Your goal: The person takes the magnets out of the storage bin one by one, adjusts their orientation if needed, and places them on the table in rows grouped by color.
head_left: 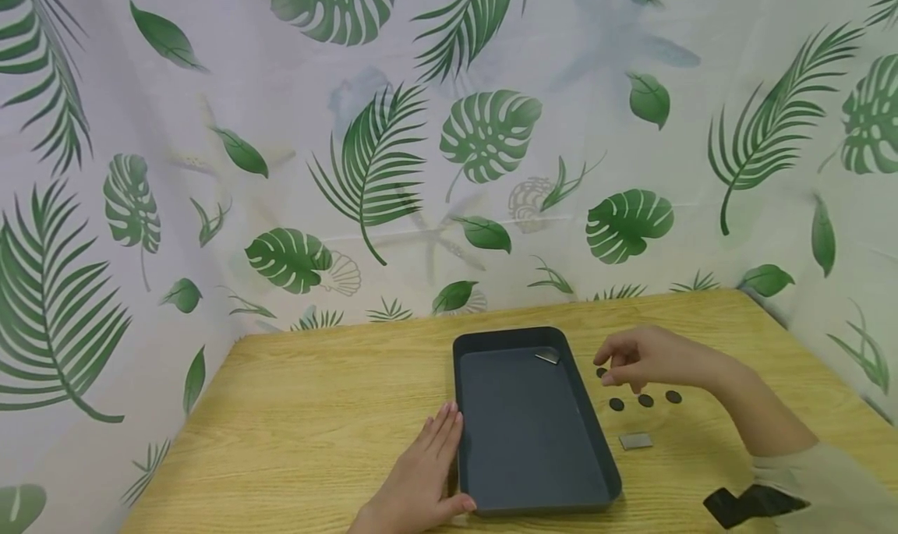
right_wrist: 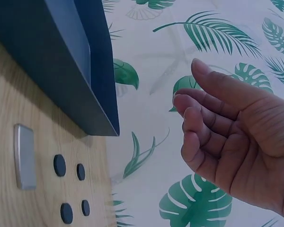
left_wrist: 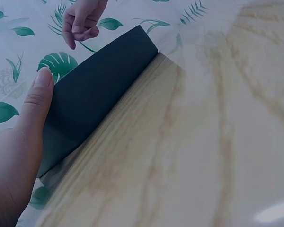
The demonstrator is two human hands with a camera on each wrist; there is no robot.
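A dark grey rectangular tray lies on the wooden table. My left hand rests along its left side with straight fingers, thumb at the near left corner. To the tray's right, my right hand hovers over several small black discs. In the right wrist view this hand has loosely curled fingers with nothing between them, apart from the discs on the table. A flat silvery rectangular block lies nearer than the discs. Inside the tray's far right corner is a small shiny metal piece.
The wooden table extends left of the tray and ends at a white leaf-printed curtain behind and at both sides. A black strap hangs by the right sleeve.
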